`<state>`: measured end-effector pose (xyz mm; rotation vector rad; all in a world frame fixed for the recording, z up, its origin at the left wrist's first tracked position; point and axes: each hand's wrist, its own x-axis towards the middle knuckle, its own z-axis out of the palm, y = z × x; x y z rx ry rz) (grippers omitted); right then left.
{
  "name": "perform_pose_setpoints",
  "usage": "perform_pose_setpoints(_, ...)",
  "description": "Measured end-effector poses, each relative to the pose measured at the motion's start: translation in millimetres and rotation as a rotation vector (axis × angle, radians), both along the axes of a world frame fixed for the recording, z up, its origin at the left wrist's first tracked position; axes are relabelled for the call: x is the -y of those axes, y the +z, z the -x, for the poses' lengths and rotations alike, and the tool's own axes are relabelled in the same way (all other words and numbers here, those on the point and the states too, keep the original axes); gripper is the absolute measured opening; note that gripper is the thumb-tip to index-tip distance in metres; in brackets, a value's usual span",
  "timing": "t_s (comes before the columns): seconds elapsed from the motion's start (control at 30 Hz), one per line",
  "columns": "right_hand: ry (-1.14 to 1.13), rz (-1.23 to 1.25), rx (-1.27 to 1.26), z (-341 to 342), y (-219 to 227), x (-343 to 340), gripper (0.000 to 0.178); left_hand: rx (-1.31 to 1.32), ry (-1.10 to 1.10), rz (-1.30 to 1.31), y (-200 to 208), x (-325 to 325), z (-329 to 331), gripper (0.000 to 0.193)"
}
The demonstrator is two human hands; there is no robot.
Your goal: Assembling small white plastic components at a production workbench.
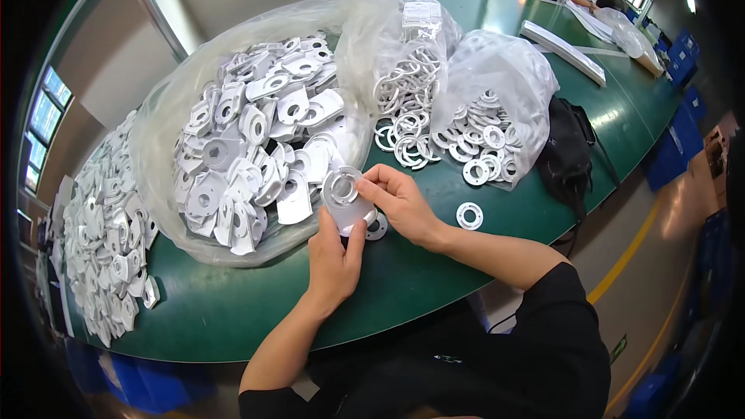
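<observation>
Over the table's front half I hold a white plastic plate (358, 213) with a round raised collar around its hole. My left hand (332, 264) grips its lower edge between thumb and fingers. My right hand (400, 203) pinches the upper right rim by the collar; whether the collar is a separate ring I cannot tell. Partly behind the plate and my hands, a white ring (377, 227) lies on the table. Another flat white ring (469, 216) with small holes rests to the right of my right hand.
A large clear bag (167, 186) of white plates spreads open behind my hands. Loose white parts (101, 240) are heaped at left. Two more bags hold curved rings (407, 85) and flat rings (493, 137). A black bag (565, 155) sits on the green table (411, 295); a person works far right.
</observation>
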<state>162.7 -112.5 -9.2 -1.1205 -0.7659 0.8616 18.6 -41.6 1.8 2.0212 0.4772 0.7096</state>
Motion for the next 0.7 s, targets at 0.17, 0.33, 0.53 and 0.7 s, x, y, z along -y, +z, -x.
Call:
perform_pose_setpoints(0.17,-0.055,0.045,0.012,3.0,5.6,-1.5,0.015,0.018,-0.066,0.453,-10.4,-5.4,1.9,0.035)
perform_pose_setpoints(0.33,-0.113,-0.002,0.061,-2.8,-1.3,-2.8,0.021,0.01,-0.22,0.612,-6.7,-5.8,-1.7,0.033)
perform_pose_setpoints(0.53,-0.116,0.054,0.111,-4.9,-1.8,-4.3,0.032,-0.047,-0.182,0.395,-8.6,-5.6,2.3,0.04)
perform_pose_setpoints(0.7,-0.094,0.131,0.173,-6.3,2.7,-0.1,0.032,-0.097,-0.135,0.11,-6.9,-5.4,3.1,0.034)
